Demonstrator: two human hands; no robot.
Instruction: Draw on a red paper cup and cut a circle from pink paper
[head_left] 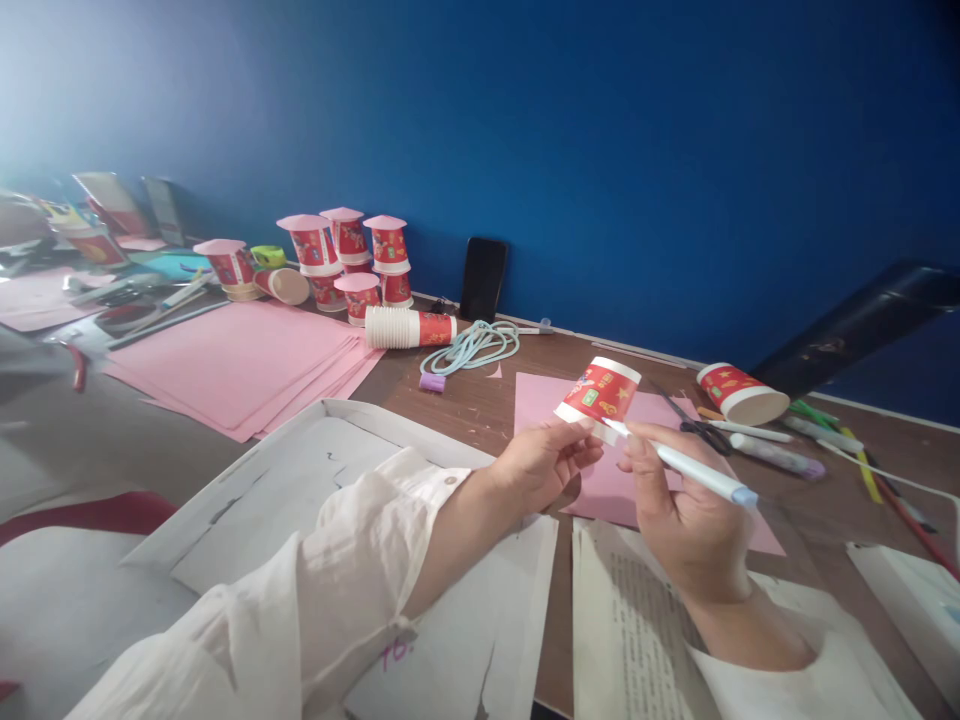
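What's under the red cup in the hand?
A pink paper sheet lies below the red cup. The left hand and the right hand, holding a pen, hide part.

Obscured items
Far-left clutter (45, 230) blurred; paper cup (600, 393) print and printed page (637, 615) text illegible; white box (907, 600) cut by right edge.

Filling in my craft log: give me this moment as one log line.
left hand: holds cup | right hand: holds pen, tip at cup rim | under: pink sheet | nearby: scissors, phone
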